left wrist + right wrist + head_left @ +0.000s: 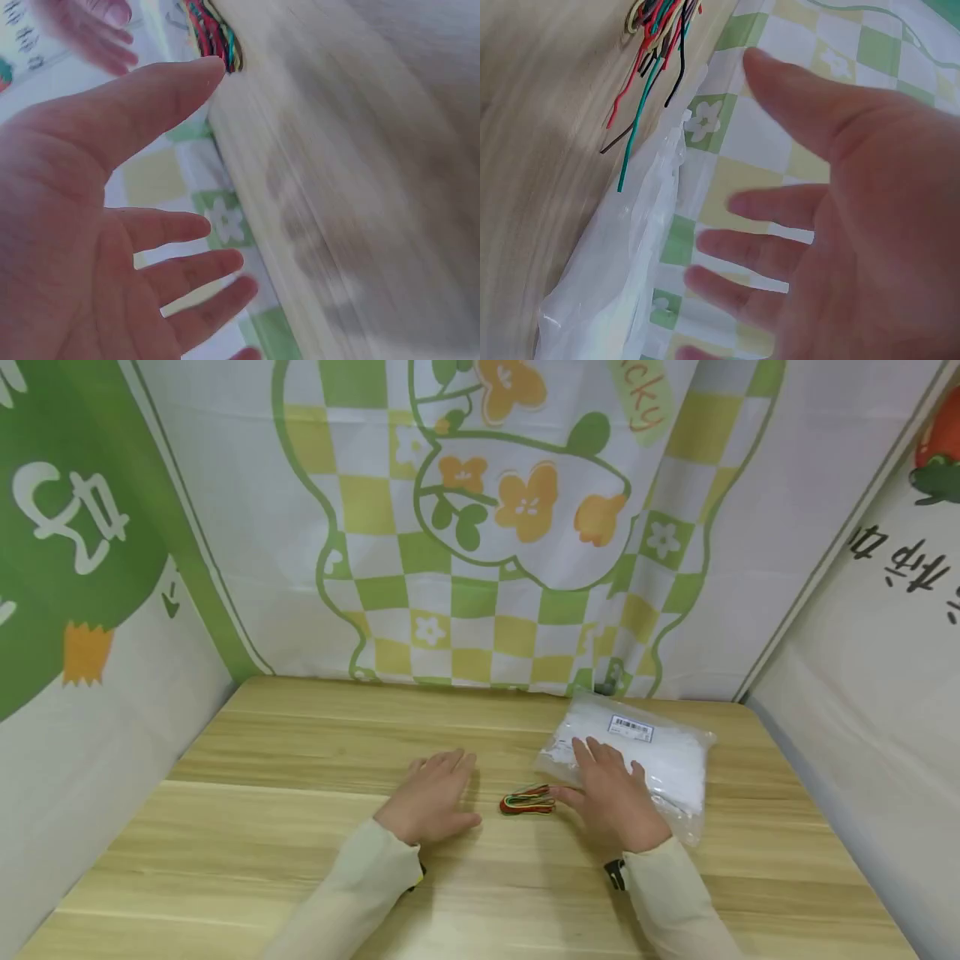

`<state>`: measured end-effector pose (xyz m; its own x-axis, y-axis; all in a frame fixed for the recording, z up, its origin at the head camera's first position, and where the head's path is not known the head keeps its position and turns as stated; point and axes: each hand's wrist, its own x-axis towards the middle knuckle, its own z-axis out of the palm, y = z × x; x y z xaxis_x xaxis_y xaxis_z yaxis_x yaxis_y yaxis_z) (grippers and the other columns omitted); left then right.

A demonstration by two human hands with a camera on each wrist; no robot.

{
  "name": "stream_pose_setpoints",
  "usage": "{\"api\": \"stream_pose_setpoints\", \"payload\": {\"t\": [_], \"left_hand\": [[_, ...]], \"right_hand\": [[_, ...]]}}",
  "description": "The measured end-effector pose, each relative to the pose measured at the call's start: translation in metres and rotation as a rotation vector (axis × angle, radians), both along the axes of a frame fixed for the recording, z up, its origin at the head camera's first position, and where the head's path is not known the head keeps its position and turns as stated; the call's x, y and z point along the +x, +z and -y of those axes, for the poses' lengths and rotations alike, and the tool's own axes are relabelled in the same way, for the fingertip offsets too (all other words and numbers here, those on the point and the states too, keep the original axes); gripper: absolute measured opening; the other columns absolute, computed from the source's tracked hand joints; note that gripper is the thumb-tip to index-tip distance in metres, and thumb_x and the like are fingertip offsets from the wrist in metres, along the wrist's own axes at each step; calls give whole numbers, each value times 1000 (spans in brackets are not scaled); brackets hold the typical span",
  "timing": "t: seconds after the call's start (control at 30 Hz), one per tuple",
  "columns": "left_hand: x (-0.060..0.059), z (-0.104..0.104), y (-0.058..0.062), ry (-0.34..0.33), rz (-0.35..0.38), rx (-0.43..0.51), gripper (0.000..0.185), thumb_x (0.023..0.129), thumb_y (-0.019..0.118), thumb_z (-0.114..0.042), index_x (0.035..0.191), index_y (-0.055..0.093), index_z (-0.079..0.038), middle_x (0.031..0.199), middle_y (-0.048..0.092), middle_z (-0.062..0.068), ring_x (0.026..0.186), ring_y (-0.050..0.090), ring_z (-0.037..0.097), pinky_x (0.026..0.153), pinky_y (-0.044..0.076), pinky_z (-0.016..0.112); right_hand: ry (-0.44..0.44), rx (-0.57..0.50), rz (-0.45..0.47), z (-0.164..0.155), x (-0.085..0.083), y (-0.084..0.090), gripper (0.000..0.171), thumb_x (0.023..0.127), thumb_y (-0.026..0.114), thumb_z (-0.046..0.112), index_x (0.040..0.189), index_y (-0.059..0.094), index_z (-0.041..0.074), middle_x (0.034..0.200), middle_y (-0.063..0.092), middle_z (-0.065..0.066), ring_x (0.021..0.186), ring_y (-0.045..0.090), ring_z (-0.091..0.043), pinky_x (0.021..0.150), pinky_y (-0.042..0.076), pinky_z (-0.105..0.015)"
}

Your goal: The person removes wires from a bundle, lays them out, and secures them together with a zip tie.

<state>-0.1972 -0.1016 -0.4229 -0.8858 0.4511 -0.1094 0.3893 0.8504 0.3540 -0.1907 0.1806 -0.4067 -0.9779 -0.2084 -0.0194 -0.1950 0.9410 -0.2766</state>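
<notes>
Palms down, both hands hover flat and spread on either side of a small bundle of coloured wire ties.

Neither the left hand (433,795) nor the right hand (611,793) holds anything; fingers are straight and relaxed. Thin, glossy red, green and yellow wire ties (527,800) lie between them on the smooth wood-grain table (262,827). Behind the right hand sits a soft, crinkled clear plastic bag (660,760) of white contents, likely within easy reach.
</notes>
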Motion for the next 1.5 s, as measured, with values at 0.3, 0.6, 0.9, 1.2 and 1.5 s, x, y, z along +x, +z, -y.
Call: {"api": "stream_pose_setpoints", "payload": {"t": [0.3, 0.6, 0.9, 1.2, 1.5], "left_hand": [[-25, -39, -2, -121, -56, -95, 80, 95, 79, -45, 155, 46, -5, 160, 49, 15, 147, 48, 39, 118, 41, 64], [-40, -65, -5, -251, -118, -174, 52, 90, 83, -47, 128, 66, -15, 135, 61, 3, 123, 59, 25, 95, 55, 47], [-44, -79, -11, -277, -168, -159, 27, 92, 84, -39, 107, 71, -20, 108, 62, -4, 100, 59, 16, 82, 56, 39], [-34, -83, -15, -290, -364, -202, 26, 93, 83, -19, 112, 66, -15, 112, 70, -1, 104, 69, 20, 80, 60, 39], [-19, -87, -9, -256, -407, -256, 25, 96, 78, -12, 119, 70, -13, 118, 69, 7, 100, 71, 24, 76, 61, 35]], "right_hand": [[99, -45, -43, -3, -17, -15, 57, 97, 78, 34, 142, 61, 2, 139, 63, -20, 129, 60, -41, 101, 53, -60], [115, -83, -55, 0, -23, -18, 48, 89, 87, 24, 129, 70, 4, 117, 64, -12, 105, 65, -29, 86, 58, -51], [97, -142, -7, 11, -24, -25, 30, 91, 85, 19, 116, 74, 7, 109, 61, -10, 93, 63, -23, 84, 57, -46], [150, -144, 11, 15, -22, -24, 12, 91, 84, 19, 99, 78, 12, 92, 71, -1, 86, 64, -16, 80, 56, -40], [185, -166, 9, 12, -19, -24, 12, 88, 86, 16, 95, 76, 14, 90, 75, 0, 84, 68, -14, 78, 57, -40]]}}
